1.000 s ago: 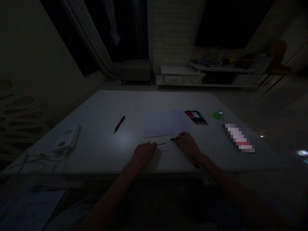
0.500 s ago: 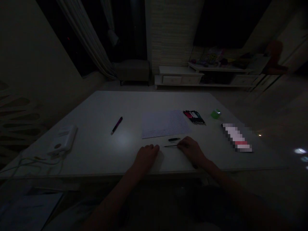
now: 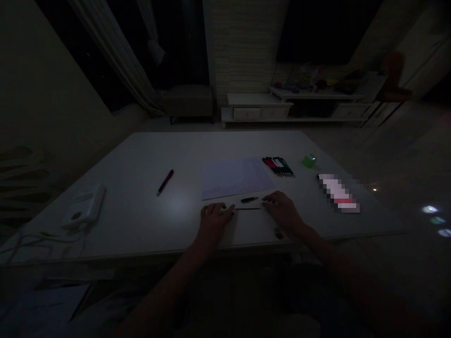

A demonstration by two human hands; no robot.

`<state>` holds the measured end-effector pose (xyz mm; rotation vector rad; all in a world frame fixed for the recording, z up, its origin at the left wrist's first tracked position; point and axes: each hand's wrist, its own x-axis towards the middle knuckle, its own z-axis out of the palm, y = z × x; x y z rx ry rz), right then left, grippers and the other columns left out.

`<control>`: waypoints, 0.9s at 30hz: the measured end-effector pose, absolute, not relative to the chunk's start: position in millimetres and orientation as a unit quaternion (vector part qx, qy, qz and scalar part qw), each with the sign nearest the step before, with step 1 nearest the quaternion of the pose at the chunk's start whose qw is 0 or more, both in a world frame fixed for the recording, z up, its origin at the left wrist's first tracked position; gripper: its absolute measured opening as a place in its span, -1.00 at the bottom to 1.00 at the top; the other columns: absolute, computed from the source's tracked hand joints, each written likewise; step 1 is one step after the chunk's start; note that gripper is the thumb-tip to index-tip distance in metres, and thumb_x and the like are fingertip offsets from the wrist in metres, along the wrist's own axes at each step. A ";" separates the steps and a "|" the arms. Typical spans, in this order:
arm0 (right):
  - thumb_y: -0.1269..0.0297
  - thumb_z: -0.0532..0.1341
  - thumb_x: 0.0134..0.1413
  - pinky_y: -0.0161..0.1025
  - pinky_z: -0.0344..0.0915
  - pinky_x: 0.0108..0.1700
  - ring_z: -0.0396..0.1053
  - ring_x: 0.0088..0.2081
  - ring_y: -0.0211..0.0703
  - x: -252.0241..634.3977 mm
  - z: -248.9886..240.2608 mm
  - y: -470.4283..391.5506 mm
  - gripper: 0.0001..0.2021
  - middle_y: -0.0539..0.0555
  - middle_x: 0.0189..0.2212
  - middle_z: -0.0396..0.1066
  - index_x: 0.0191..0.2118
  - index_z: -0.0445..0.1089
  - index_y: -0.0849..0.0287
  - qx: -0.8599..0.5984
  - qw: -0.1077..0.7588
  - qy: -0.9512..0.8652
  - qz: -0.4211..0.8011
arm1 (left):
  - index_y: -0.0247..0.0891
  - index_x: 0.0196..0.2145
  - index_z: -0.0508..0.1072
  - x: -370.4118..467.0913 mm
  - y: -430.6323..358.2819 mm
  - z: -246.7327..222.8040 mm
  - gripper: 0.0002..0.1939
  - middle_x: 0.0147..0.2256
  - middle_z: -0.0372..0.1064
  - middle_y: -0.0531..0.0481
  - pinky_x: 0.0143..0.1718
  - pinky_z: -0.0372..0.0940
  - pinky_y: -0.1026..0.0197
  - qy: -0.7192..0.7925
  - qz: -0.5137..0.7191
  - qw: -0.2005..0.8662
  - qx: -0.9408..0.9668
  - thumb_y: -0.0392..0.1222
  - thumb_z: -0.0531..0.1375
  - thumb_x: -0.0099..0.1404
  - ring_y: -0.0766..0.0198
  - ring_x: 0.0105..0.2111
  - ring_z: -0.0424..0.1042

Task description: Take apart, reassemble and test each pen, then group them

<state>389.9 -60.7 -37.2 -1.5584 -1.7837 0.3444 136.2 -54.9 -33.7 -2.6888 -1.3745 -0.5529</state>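
A thin dark pen refill (image 3: 247, 209) stretches between my two hands, just above or on the white table. My left hand (image 3: 212, 220) pinches at its left end, fingers curled; a small dark blue spot shows by the thumb. At the other end my right hand (image 3: 282, 211) closes thumb and fingers on it, the exact grip dim. Just beyond the refill lies a short black pen part (image 3: 249, 199). A small dark piece (image 3: 278, 233) rests beneath my right hand, too dim to name. Behind these is a sheet of paper (image 3: 232, 177) with handwriting on it.
Several pens (image 3: 278, 166) lie in a row right of the paper, near a green container (image 3: 309, 161) and a blurred-out phone (image 3: 338, 193). A purple pen (image 3: 165, 182) lies to the left. A white box with cables (image 3: 86, 206) sits at the table's left side.
My left hand has come to the refill's left end, with its thumb at it. The refill now spans both hands. A small dark piece now shows below my right hand. The view has shifted slightly.
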 end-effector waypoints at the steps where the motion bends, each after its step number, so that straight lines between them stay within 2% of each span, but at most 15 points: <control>1: 0.21 0.18 -0.01 -0.19 0.25 -0.18 0.31 -0.28 -0.15 396.9 -34.7 -59.8 -0.84 0.06 -0.39 0.35 -0.33 0.44 0.13 -0.616 0.366 -0.687 0.120 | 0.00 0.06 0.27 130.9 -53.8 -31.7 -0.56 -0.11 0.29 -0.07 -0.06 0.09 0.00 -0.451 -0.184 0.040 -0.872 -0.33 0.09 0.25 0.14 -0.11 0.23; 4: 0.17 0.13 0.04 -0.13 0.25 -0.12 0.32 -0.26 -0.11 424.5 -29.5 -58.5 -0.79 0.10 -0.33 0.40 -0.31 0.44 0.14 -0.660 0.351 -0.661 0.072 | -0.04 0.07 0.27 105.2 -48.2 -24.5 -0.60 -0.06 0.30 -0.08 -0.01 0.07 0.01 -0.486 -0.198 0.032 -0.851 -0.30 0.04 0.28 0.13 -0.06 0.24; 7: 0.11 0.06 0.11 -0.07 0.17 0.02 0.28 -0.08 -0.03 451.5 -33.1 -63.1 -0.68 0.16 -0.15 0.40 -0.13 0.40 0.16 -0.688 0.308 -0.657 0.009 | -0.09 0.04 0.29 70.7 -41.4 -21.9 -0.64 -0.01 0.29 -0.10 0.01 0.09 0.02 -0.531 -0.214 0.022 -0.820 -0.25 -0.03 0.31 0.11 -0.01 0.24; 10: 0.09 -0.02 0.16 0.01 0.05 0.11 0.10 0.14 0.05 465.5 -46.0 -73.8 -0.54 0.23 0.10 0.21 0.11 0.21 0.20 -0.706 0.237 -0.667 -0.041 | -0.13 0.02 0.30 42.3 -38.2 -27.8 -0.66 0.03 0.26 -0.13 0.02 0.10 0.00 -0.564 -0.197 0.029 -0.801 -0.19 -0.05 0.32 0.10 0.03 0.22; 13: 0.12 -0.08 0.19 0.12 -0.03 0.14 -0.07 0.22 0.11 466.0 -58.3 -84.0 -0.52 0.24 0.19 0.04 0.18 0.09 0.19 -0.714 0.170 -0.677 -0.053 | -0.18 0.00 0.32 29.6 -40.1 -35.3 -0.66 0.06 0.23 -0.18 0.04 0.08 -0.02 -0.581 -0.163 0.050 -0.796 -0.18 -0.06 0.32 0.08 0.06 0.19; 16: 0.15 -0.07 0.19 0.19 -0.09 0.13 -0.08 0.22 0.15 460.1 -60.1 -86.5 -0.56 0.24 0.19 0.06 0.14 0.14 0.16 -0.725 0.151 -0.670 -0.058 | -0.21 0.00 0.31 31.6 -42.3 -36.0 -0.66 0.06 0.22 -0.20 0.03 0.07 -0.04 -0.589 -0.152 0.060 -0.791 -0.19 -0.07 0.32 0.07 0.07 0.17; 18: 0.18 -0.03 0.18 0.21 -0.09 0.12 -0.01 0.18 0.15 452.5 -54.5 -83.6 -0.60 0.25 0.15 0.11 0.09 0.21 0.18 -0.731 0.167 -0.659 -0.059 | -0.20 -0.01 0.32 39.9 -42.8 -32.3 -0.67 0.05 0.24 -0.18 0.03 0.08 -0.04 -0.587 -0.165 0.056 -0.791 -0.20 -0.07 0.33 0.08 0.06 0.19; 22: 0.26 0.12 0.07 -0.03 0.14 0.02 0.24 -0.03 0.00 419.2 -36.7 -73.7 -0.81 0.19 -0.12 0.34 -0.22 0.39 0.18 -0.655 0.234 -0.718 0.014 | -0.17 -0.05 0.35 74.7 -46.0 -22.3 -0.72 0.01 0.27 -0.11 0.05 0.09 0.02 -0.539 -0.218 0.020 -0.814 -0.17 0.01 0.31 0.14 0.00 0.24; 25: 0.28 0.22 -0.02 -0.11 0.20 -0.10 0.26 -0.13 -0.05 383.9 -29.7 -66.4 -0.84 0.13 -0.23 0.34 -0.25 0.39 0.15 -0.600 0.264 -0.752 0.072 | -0.16 -0.05 0.35 108.9 -51.7 -19.0 -0.71 -0.02 0.29 -0.09 0.05 0.07 0.03 -0.494 -0.237 -0.015 -0.837 -0.14 0.10 0.26 0.15 0.00 0.23; 27: 0.31 0.24 -0.04 -0.14 0.19 -0.14 0.25 -0.16 -0.07 364.8 -30.3 -61.5 -0.85 0.12 -0.26 0.33 -0.27 0.39 0.14 -0.597 0.252 -0.756 0.090 | -0.17 -0.07 0.36 127.4 -54.5 -19.4 -0.69 -0.04 0.30 -0.08 0.04 0.09 0.04 -0.480 -0.227 -0.039 -0.846 -0.16 0.16 0.21 0.14 -0.02 0.23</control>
